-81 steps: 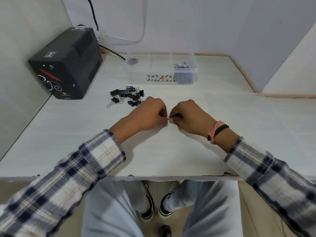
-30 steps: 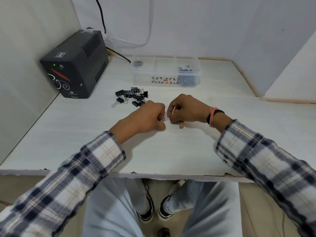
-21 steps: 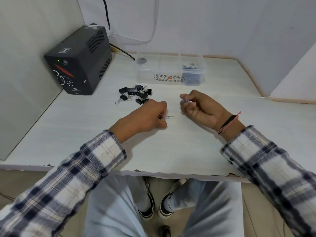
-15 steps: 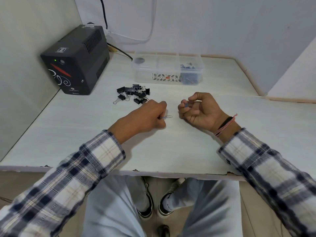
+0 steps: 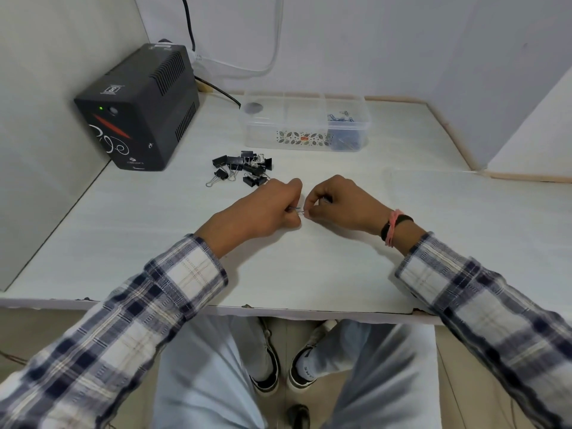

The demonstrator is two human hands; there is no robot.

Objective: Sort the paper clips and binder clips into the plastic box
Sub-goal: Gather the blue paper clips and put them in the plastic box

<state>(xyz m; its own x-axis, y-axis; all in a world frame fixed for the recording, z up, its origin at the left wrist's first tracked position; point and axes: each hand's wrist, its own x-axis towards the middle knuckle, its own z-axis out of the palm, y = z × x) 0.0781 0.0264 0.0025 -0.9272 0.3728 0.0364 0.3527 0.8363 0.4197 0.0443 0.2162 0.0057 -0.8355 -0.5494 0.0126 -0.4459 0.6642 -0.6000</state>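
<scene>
Plastic box (image 5: 305,125) clear, glossy. Binder clips (image 5: 243,170) matt black, shiny wire handles. Tabletop (image 5: 154,230) pale, matt. Sleeves (image 5: 173,292) woven plaid cloth.

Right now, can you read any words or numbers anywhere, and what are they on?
Black power unit, bottom front: small pale brand word, too blurred to read.
Black power unit, top: small square label, too small to read.
Black power unit, front: white swirls and a red stripe, no letters.
Plastic box: leaf-patterned sticker with a red patch, no readable text.
Nothing else shows writing.
</scene>
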